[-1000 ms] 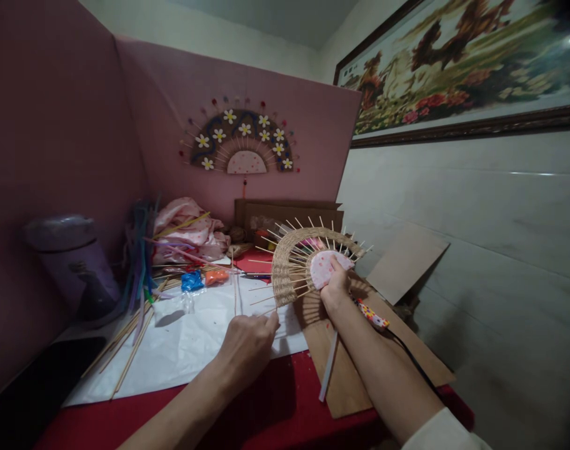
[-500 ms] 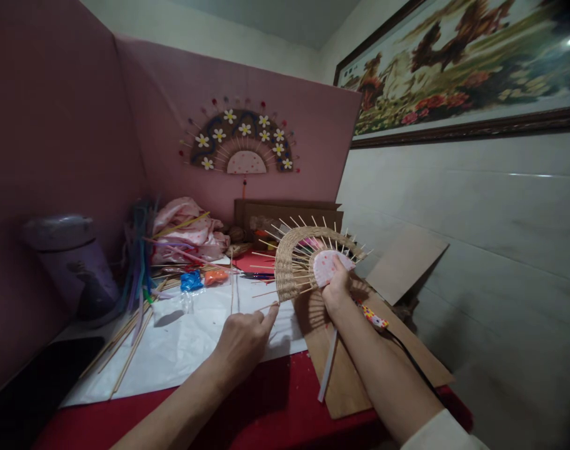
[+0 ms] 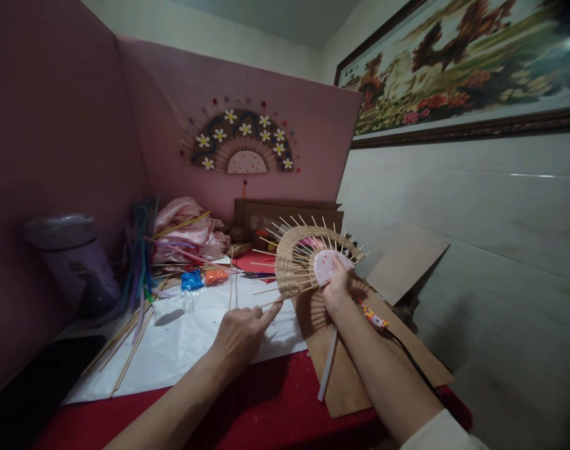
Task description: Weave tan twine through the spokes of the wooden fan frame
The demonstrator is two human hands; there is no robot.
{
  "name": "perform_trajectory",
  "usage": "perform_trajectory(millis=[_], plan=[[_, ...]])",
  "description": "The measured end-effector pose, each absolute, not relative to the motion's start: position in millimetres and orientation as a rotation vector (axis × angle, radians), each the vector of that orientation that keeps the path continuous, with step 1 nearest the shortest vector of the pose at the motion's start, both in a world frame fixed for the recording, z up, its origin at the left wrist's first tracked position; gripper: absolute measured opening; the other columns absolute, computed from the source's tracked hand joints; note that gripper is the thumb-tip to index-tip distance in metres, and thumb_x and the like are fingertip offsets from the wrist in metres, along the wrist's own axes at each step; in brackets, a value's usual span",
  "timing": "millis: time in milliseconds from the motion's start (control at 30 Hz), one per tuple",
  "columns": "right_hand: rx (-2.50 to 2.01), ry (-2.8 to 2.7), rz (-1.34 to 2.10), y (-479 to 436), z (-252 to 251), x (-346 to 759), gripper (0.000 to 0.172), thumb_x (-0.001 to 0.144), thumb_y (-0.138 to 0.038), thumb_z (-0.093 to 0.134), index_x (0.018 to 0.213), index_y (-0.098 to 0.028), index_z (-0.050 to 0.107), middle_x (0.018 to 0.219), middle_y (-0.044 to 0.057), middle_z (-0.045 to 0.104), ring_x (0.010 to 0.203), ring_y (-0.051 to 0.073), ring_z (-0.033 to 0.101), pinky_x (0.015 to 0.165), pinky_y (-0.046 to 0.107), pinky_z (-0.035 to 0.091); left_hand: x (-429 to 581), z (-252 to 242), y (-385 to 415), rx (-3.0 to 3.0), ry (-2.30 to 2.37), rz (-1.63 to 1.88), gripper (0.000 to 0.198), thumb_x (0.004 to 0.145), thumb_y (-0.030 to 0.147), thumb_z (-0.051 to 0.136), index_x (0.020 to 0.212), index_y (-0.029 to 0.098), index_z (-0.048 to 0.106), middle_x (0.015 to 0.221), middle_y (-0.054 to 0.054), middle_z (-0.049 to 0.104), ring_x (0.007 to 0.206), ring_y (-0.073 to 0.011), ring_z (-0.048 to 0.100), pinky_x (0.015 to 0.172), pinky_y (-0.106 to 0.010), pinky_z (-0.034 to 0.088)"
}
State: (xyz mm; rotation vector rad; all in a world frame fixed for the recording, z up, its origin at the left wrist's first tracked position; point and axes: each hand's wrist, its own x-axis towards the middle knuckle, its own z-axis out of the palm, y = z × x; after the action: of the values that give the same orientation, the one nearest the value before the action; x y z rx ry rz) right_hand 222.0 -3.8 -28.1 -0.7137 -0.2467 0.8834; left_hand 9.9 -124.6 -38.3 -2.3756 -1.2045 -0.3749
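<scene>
A fan-shaped piece of woven twine on thin sticks, the fan [image 3: 289,262], is held up over the table. My right hand [image 3: 337,290] grips it at its half-round pink dotted centre [image 3: 326,265], thumb on the front. My left hand [image 3: 245,328] is at the fan's lower left corner, index finger stretched out and its tip touching the edge by the lowest stick. Its other fingers are curled under, and what they hold, if anything, is hidden. A thin strand of twine [image 3: 232,281] stretches over the white sheet, ending near the left knuckles.
A white sheet [image 3: 195,350] covers part of the red tablecloth [image 3: 247,406]. Loose sticks [image 3: 132,356], blue and orange packets [image 3: 191,280] and fuzzy stems [image 3: 139,250] lie left. Brown cardboard [image 3: 345,381] and a patterned glue gun [image 3: 372,315] are right. A finished fan [image 3: 245,140] hangs behind.
My left index finger has shifted slightly up and right along the fan's lower left edge. My right hand and the fan stay almost still.
</scene>
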Motion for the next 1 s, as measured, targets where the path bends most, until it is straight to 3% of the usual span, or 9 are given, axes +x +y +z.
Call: perform_trajectory(millis=[133,467,600,800,1000], plan=[[-0.721,-0.23,0.907,-6,-27,222,0.024,0.069,-0.033,0.058,0.085,-0.016,0.057,0.068,-0.002,0.063,0.056,0.008,0.059,0.054,0.019,0.052,6,-40,-120,-2.387,-1.225,-0.402,0.056,0.077,0.007,0.042,0.129,0.029,0.037,0.07,-0.001,0.062,0.058,-0.0168,0.058,0.051,-0.026,0.043],[-0.62,-0.293,1.039,-8,-25,214,0.02,0.071,-0.024,0.059,0.088,-0.014,0.058,0.067,-0.002,0.064,0.052,0.007,0.059,0.058,0.019,0.052,-2,-35,-116,-2.448,-1.461,-0.616,0.054,0.074,0.014,0.051,0.125,0.03,0.043,0.084,-0.002,0.068,0.07,-0.0169,0.063,0.058,-0.024,0.043],[-0.638,-0.302,1.09,-7,-29,212,0.018,0.07,-0.023,0.061,0.085,-0.013,0.058,0.062,-0.002,0.064,0.052,0.008,0.06,0.058,0.02,0.053,-1,-36,-116,-2.425,-1.471,-0.652,0.049,0.075,0.011,0.049,0.122,0.028,0.047,0.08,-0.001,0.069,0.067,-0.0161,0.063,0.055,-0.023,0.04],[-0.582,-0.4,1.145,-3,-38,212,0.018,0.068,-0.021,0.061,0.083,-0.013,0.059,0.065,0.0,0.065,0.057,0.01,0.062,0.068,0.025,0.053,0,-38,-115,-2.316,-1.37,-0.887,0.022,0.084,0.026,0.044,0.095,0.022,0.063,0.069,-0.001,0.068,0.059,-0.0159,0.062,0.051,-0.024,0.035],[-0.598,-0.37,1.12,-1,-39,215,0.02,0.067,-0.02,0.062,0.085,-0.014,0.058,0.067,-0.001,0.065,0.057,0.01,0.062,0.067,0.024,0.054,0,-33,-117,-2.157,-1.279,-1.058,0.032,0.082,0.037,0.047,0.06,0.018,0.06,0.05,-0.001,0.057,0.052,-0.0131,0.053,0.051,-0.024,0.03]])
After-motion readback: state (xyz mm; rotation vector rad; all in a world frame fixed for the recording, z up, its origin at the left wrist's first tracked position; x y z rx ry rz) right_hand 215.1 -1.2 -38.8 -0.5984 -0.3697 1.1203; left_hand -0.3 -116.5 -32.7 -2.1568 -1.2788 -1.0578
